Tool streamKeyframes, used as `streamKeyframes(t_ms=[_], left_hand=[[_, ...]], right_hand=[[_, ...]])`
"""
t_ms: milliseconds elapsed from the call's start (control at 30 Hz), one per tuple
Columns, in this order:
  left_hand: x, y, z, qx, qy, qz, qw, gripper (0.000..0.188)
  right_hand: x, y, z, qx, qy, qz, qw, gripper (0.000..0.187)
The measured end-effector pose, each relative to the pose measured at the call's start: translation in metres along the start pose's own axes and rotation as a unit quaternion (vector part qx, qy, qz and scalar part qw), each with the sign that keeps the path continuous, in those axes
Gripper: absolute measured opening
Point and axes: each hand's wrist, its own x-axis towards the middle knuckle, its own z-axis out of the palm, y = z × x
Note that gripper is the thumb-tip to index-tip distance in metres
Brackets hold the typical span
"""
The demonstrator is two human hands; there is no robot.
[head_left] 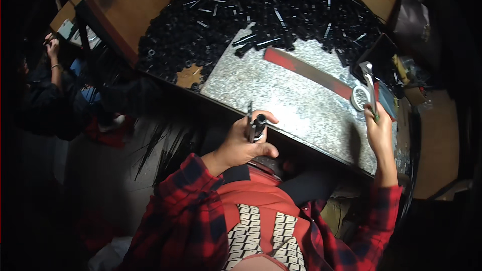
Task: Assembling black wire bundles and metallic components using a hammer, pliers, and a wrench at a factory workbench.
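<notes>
My left hand (238, 143) is closed around a short black tubular part (259, 122), held just off the table's near edge. Its open round end faces up, and a thin dark upright piece stands beside it between the fingers. Over the table's right side, my right hand (379, 123) grips a silver pliers-like tool (368, 74) with a bit of green at its handle. The tool's head points away from me. Close by this hand lies a white ring (359, 98), like a tape roll. A long flat red and brown bar (314, 74) rests on the speckled tabletop (281, 93).
A large heap of small black tubular parts (216, 25) covers the table's far side. Bags and small items (406, 70) crowd the right edge. Another person's hand (52, 47) shows at far left. Long dark strips (163, 143) lie low on the left.
</notes>
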Motion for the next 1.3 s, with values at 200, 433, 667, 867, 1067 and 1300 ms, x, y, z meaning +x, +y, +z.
streamKeyframes(t_ms=[200, 433, 667, 867, 1067, 1300], left_hand=[[-0.003, 0.012, 0.009, 0.046, -0.069, -0.011, 0.997, 0.076], [-0.012, 0.010, 0.011, -0.048, -0.041, -0.030, 0.998, 0.072], [-0.010, 0.009, 0.010, -0.038, -0.051, -0.070, 0.996, 0.078], [-0.009, 0.005, 0.011, -0.042, -0.044, -0.033, 0.998, 0.069], [-0.008, 0.007, 0.013, -0.014, -0.058, -0.009, 0.998, 0.067], [-0.010, 0.011, 0.012, -0.017, -0.043, -0.015, 0.999, 0.067]], right_hand=[[0.041, 0.037, -0.006, -0.209, -0.053, 0.033, 0.976, 0.014], [0.059, 0.023, 0.011, -0.313, -0.137, 0.041, 0.939, 0.020], [0.059, 0.044, 0.012, -0.282, -0.081, 0.002, 0.956, 0.018], [0.055, 0.027, 0.010, -0.269, -0.064, 0.005, 0.961, 0.014], [0.063, 0.034, 0.018, -0.254, -0.140, 0.002, 0.957, 0.016], [0.058, 0.015, 0.008, -0.234, -0.107, 0.008, 0.966, 0.018]])
